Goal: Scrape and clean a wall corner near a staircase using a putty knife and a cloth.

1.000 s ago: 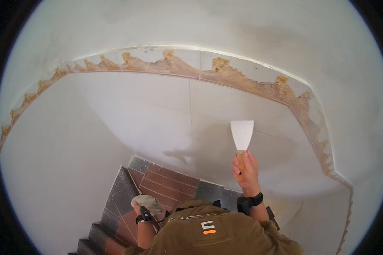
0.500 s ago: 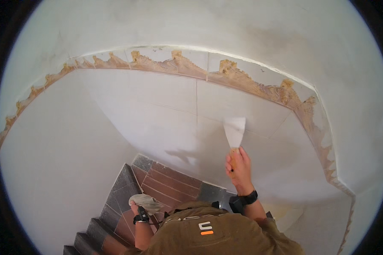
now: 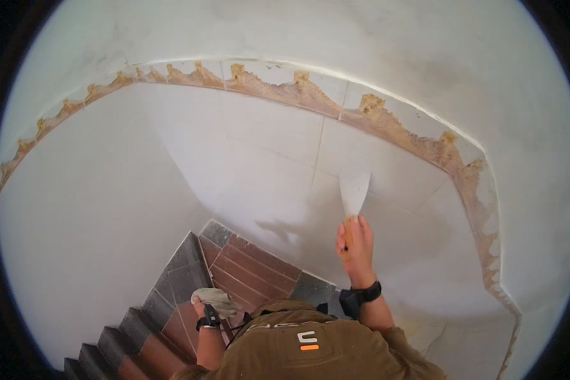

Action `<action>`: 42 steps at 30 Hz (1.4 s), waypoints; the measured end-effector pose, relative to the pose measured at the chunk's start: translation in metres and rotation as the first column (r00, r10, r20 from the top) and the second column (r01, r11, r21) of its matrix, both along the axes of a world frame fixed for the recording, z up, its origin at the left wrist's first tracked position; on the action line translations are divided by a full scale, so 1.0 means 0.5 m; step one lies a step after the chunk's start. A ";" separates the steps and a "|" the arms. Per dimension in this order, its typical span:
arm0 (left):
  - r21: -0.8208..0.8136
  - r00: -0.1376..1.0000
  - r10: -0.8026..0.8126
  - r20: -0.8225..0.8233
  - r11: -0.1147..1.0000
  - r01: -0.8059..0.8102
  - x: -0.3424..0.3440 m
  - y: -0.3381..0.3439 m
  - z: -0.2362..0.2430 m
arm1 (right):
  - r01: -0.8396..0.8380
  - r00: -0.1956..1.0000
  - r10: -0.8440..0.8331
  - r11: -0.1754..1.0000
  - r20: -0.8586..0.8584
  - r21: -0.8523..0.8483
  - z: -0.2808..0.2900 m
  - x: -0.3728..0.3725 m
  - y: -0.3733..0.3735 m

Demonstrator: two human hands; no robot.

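Observation:
My right hand [image 3: 356,253] grips the wooden handle [image 3: 349,231] of a putty knife, whose broad pale blade [image 3: 354,189] is held up before a white tiled wall [image 3: 266,158]; I cannot tell whether it touches the surface. Low on the left, my left hand [image 3: 199,306] holds a crumpled pale grey-beige cloth [image 3: 215,299]. Both wrists wear black devices. Along the top of the tiles runs a border [image 3: 266,88] with a brown, jagged decoration.
Steps with dark grey edges [image 3: 139,326] descend toward the lower left beside a plain wall [image 3: 88,221]. A landing of reddish and dark tiles [image 3: 256,259] lies below me. Plastered wall [image 3: 424,50] rises above the border and curves round to the right.
My right hand with the putty knife has moved slightly left and up, its blade turned a little. The view has shifted, showing more steps at lower left. My left hand still holds the cloth.

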State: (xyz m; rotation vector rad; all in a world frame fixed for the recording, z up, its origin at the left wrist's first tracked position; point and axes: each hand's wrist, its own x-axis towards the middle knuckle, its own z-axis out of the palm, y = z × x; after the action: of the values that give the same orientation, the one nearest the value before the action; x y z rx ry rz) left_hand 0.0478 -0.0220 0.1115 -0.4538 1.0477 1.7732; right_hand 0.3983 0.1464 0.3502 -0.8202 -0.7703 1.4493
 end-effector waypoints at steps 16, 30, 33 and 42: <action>0.039 0.995 -0.048 -0.084 0.998 0.051 -0.127 -0.028 -0.209 | -0.071 0.987 0.059 0.994 0.147 0.083 0.016 -0.052 0.083; 0.152 0.824 -0.477 -0.305 0.830 0.536 -0.006 0.254 0.145 | 0.069 0.993 -0.058 0.992 0.105 -0.103 -0.091 0.117 -0.011; 0.297 0.811 -0.463 -0.358 0.767 0.569 0.030 0.319 0.155 | 0.058 0.994 -0.047 0.993 0.103 -0.104 -0.107 0.176 -0.043; 0.203 0.835 -0.479 -0.271 0.819 0.536 0.185 0.299 0.107 | -0.100 0.995 0.102 0.987 0.009 -0.126 -0.100 0.234 -0.099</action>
State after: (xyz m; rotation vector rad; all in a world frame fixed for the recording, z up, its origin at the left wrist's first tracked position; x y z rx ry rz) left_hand 0.1404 0.1273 0.1649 0.1872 0.9365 1.4565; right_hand 0.5154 0.0970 0.3001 -0.8994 -0.7476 1.5962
